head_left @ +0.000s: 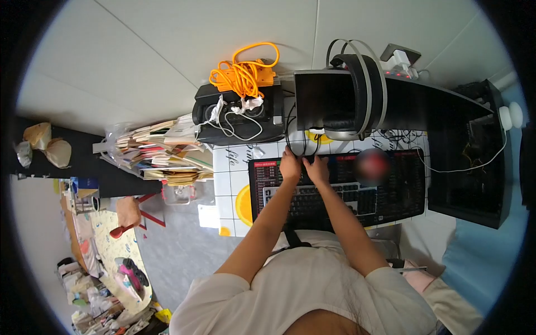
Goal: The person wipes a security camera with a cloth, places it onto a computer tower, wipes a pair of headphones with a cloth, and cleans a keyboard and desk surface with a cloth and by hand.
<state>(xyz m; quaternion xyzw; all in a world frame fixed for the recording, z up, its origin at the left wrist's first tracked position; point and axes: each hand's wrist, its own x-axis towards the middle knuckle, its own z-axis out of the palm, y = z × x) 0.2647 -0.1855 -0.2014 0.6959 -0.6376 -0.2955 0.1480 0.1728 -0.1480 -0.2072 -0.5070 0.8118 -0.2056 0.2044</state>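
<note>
My left hand [289, 167] and my right hand [317, 170] are close together above the back edge of a keyboard [346, 195]. Both have their fingers closed on a thin black cable [305, 149], which loops up between and behind them toward the monitor [324, 92]. The fingertips are small in view and partly hidden. Beneath the keyboard lies a large black desk mat [399, 190] with printed red and white text. A blurred round red patch [372, 166] covers part of the mat to the right of my hands.
Headphones [365, 95] hang over the monitor. To the left sit a black boxy device [206, 128], a coiled orange cord [245, 75] and stacked papers [162, 148]. A black computer case [469, 167] stands at the right, and a power strip [397, 73] lies behind the monitor.
</note>
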